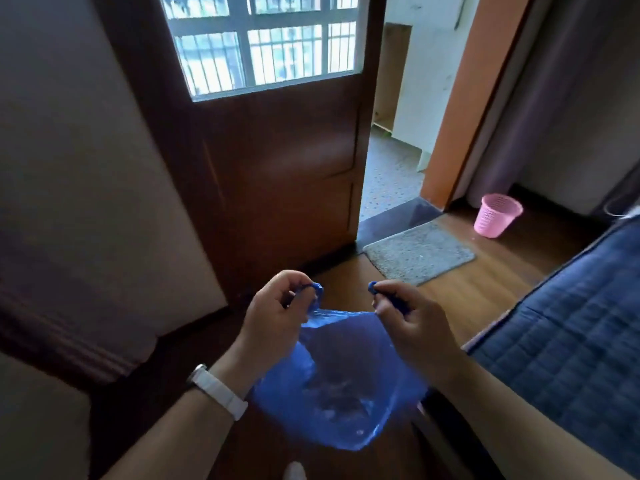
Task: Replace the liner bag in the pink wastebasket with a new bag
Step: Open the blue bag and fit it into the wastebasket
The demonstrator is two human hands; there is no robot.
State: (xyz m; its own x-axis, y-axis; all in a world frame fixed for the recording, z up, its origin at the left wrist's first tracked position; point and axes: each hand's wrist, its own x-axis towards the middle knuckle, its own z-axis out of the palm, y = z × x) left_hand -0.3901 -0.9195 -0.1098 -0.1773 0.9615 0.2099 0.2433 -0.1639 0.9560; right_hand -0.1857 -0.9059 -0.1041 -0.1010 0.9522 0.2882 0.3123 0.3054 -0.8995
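A translucent blue plastic bag point(341, 382) hangs in front of me, with something dark inside it. My left hand point(277, 310) pinches one of its handles and my right hand point(412, 320) pinches the other, the two held a little apart. The pink mesh wastebasket point(497, 215) stands on the wooden floor far off at the right, near the wall and curtain. No liner shows in it from here.
A dark wooden door with a window point(273, 150) stands open ahead, beside a doorway to a tiled area. A grey doormat point(419, 252) lies on the floor. A bed with a blue quilted cover point(568, 337) fills the right side. A wall is at left.
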